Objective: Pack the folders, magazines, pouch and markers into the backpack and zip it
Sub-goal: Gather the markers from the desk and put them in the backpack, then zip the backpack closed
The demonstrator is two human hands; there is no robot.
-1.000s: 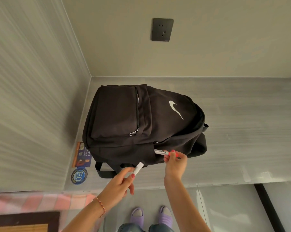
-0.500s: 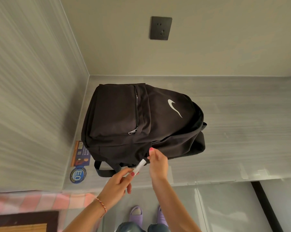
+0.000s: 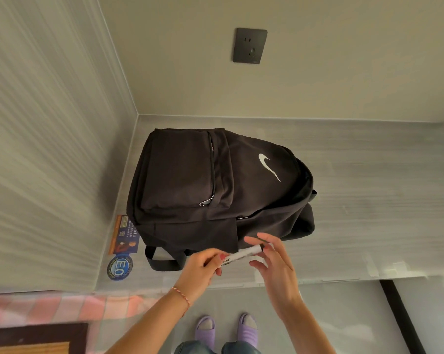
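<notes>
A black backpack (image 3: 215, 190) with a white swoosh lies flat on the grey shelf (image 3: 369, 200); its front pocket zipper pull (image 3: 205, 201) sits at the near end. Just in front of the bag's side pocket, my left hand (image 3: 203, 267) pinches a white marker (image 3: 241, 255) by its near end. My right hand (image 3: 274, 264) hovers at the marker's other end with fingers spread and lightly curved, fingertips touching it. No other marker, folder, magazine or pouch shows outside the bag.
A blue and orange leaflet (image 3: 125, 233) and a round blue sticker (image 3: 120, 268) lie left of the bag beside the wall. A loop strap (image 3: 162, 263) hangs off the bag's near edge. A wall socket (image 3: 250, 46) is above; pink checked cloth (image 3: 49, 307) lower left.
My right hand pushed a red-capped marker into the bag's side and came back without it. It now meets the white marker that my left hand has raised toward the bag.
</notes>
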